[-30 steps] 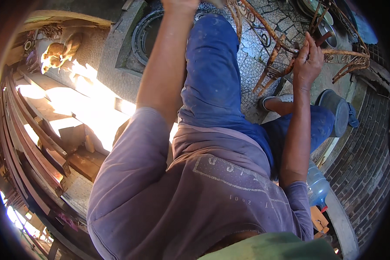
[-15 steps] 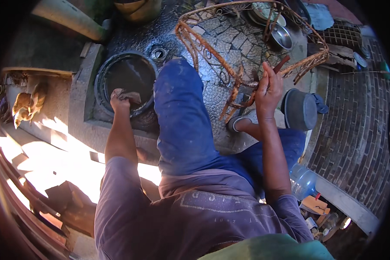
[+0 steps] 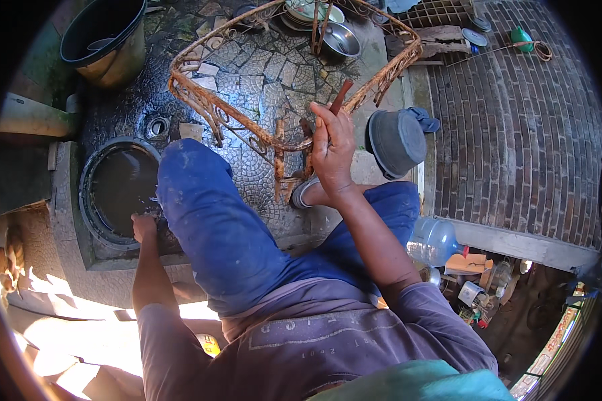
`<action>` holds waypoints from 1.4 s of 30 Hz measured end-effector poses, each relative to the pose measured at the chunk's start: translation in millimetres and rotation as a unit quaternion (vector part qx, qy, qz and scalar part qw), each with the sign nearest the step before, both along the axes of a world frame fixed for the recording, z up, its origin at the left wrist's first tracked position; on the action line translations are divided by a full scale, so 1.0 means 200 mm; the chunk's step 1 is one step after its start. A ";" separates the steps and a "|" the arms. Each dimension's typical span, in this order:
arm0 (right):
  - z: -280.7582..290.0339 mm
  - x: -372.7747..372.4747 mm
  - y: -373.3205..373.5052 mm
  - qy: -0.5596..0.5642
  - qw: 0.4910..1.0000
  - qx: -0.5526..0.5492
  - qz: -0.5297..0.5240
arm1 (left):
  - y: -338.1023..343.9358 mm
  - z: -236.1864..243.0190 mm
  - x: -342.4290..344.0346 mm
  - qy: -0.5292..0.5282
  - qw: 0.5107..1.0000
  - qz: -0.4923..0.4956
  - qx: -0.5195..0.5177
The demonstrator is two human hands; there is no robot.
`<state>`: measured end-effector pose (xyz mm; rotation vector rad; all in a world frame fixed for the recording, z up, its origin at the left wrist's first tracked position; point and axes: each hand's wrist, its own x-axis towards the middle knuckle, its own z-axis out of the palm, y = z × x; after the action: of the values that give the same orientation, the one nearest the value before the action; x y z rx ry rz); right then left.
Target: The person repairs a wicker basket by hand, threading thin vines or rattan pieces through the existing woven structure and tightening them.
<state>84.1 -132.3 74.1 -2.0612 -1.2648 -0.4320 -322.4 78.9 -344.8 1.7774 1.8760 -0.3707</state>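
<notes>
My left hand (image 3: 144, 227) reaches down to the near rim of a round dark basin (image 3: 93, 224) of murky water. Its fingers are closed at the water's edge; the folded brown piece they hold, cloth or sandpaper, is mostly hidden. In front of me stands a rusty metal frame (image 3: 237, 120) with curled scrollwork. My right hand (image 3: 334, 147) is closed around part of it at the near corner. A reddish-brown flat bar (image 3: 342, 95) sticks up past those fingers; whether it belongs to the frame I cannot tell.
A grey tub (image 3: 398, 144) lies tipped beside my right foot. Metal bowls (image 3: 341, 41) sit beyond the frame. At the far left stands a large dark bucket (image 3: 110, 57). A clear water jug (image 3: 431, 240) lies by my right knee, near a low concrete edge (image 3: 515, 244).
My view has swung to the right, so everything sits further left. The left hand has gone from above the basin down to its near rim. The right hand keeps its grip.
</notes>
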 end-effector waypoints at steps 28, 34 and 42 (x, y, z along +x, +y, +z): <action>-0.04 0.03 -0.04 -0.036 0.999 -0.015 0.002 | 0.01 0.11 0.05 -0.081 0.965 -0.240 -0.062; -0.08 0.01 -0.06 0.014 0.999 -0.004 -0.039 | 0.05 0.17 0.06 -0.121 0.965 -0.211 -0.100; -0.05 0.01 0.01 0.023 0.999 -0.011 -0.020 | 0.03 0.00 0.05 -0.044 0.995 -0.060 -0.073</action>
<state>85.8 -129.7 63.4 -2.1060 -1.2082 -0.3872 -311.7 85.5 -344.2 1.7811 1.6436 -0.4544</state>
